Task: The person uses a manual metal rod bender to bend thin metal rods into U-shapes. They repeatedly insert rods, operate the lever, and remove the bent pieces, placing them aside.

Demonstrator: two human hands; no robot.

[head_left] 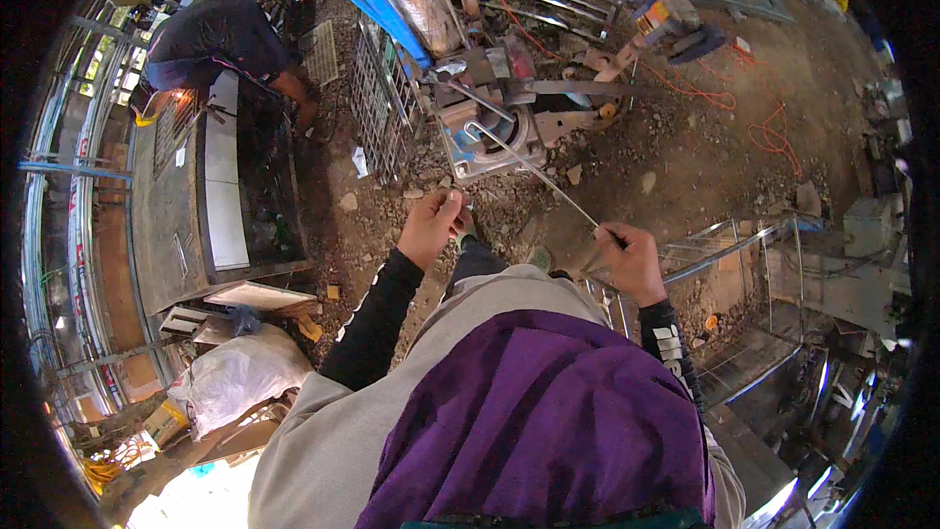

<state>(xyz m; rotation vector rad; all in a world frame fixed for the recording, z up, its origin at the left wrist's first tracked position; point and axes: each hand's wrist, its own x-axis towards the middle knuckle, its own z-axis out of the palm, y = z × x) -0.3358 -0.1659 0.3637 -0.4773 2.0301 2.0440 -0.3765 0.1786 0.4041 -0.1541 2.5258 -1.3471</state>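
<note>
My right hand (629, 260) is closed round one end of a thin metal rod (548, 182). The rod slants away to the far left and finishes in a small bent hook above the base of a worn floor machine (490, 142), which looks like a cut-off saw with a clamp. Whether the hook touches the machine I cannot tell. Just short of that base, my left hand (429, 228) has thumb and fingers pinched together. Anything between those fingertips is too small to make out. Black sleeves cover both forearms.
At the left another person (211, 44) bends over a worktable (171, 225), near a bright orange glow. Metal grating (382, 103) stands beside the saw. An orange cord (774, 137) lies on the dirt at far right. A metal frame (734, 255) is near my right arm.
</note>
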